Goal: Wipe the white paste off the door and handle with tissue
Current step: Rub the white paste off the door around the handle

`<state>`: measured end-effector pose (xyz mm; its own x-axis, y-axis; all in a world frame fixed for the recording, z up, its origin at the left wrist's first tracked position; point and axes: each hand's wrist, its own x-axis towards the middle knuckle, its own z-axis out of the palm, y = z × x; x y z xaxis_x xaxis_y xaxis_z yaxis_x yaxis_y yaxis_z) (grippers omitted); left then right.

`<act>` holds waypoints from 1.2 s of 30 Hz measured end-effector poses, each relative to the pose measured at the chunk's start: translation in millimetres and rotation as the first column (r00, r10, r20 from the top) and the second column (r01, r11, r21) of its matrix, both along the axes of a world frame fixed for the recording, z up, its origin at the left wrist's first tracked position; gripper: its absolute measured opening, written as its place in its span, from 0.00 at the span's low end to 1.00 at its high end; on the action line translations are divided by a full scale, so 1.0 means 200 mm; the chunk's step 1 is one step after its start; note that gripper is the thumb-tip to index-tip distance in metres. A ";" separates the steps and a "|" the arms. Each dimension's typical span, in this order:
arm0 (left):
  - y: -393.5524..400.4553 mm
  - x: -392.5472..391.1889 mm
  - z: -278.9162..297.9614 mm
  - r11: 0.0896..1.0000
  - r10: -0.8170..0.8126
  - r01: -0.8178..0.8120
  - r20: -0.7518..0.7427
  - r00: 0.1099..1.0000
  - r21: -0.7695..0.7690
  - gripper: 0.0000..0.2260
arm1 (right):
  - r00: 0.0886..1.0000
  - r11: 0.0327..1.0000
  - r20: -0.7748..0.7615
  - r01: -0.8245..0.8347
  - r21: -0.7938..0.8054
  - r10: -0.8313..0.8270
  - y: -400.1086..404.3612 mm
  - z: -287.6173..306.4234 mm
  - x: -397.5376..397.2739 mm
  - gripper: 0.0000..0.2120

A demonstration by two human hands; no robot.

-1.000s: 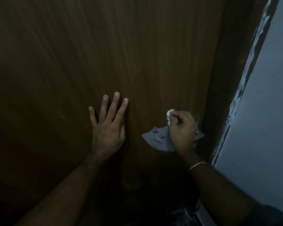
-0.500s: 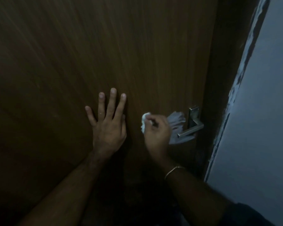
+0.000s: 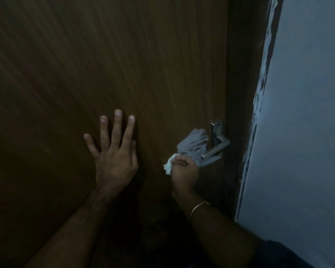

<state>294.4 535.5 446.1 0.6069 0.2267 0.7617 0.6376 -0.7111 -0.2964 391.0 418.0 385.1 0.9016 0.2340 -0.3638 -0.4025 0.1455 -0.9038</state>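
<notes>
Two hands are working: the right hand (image 3: 185,171) is clenching its grip tight around the tissue (image 3: 193,144), pressing against the door (image 3: 143,64); loose tissue is fanning toward one o'clock, lying beside the handle (image 3: 216,149). The left hand (image 3: 113,151), at nine o'clock, is lying flat and splayed, holding nothing. That loose tail is risking snagging the lever, tearing, or smearing paste.

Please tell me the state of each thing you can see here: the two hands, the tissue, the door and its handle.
left hand: open, flat on door
right hand: closed on tissue
tissue: crumpled, against door beside handle
handle: level, uncovered
door: paste not discernible, too dark
</notes>
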 end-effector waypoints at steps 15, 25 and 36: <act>-0.07 0.04 -0.02 0.994 -0.022 0.025 0.034 0.999 -0.105 0.34 | 0.978 0.991 -0.208 0.012 0.130 0.015 0.03 -0.09 0.00 0.10; -0.08 0.05 -0.07 0.997 0.000 -0.002 -0.023 1.000 -0.072 0.34 | 0.937 0.988 -0.346 0.092 0.122 -0.044 -0.03 -0.21 0.10 0.09; -0.07 0.06 -0.10 0.999 0.028 -0.028 -0.021 0.999 -0.046 0.35 | 0.941 0.992 -0.336 0.082 0.094 -0.046 -0.14 -0.32 0.32 0.07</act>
<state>306.8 522.4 426.4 0.6151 0.2789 0.7375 0.6516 -0.7064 -0.2764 454.4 389.7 320.3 0.7477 0.2332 -0.6217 -0.6640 0.2675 -0.6982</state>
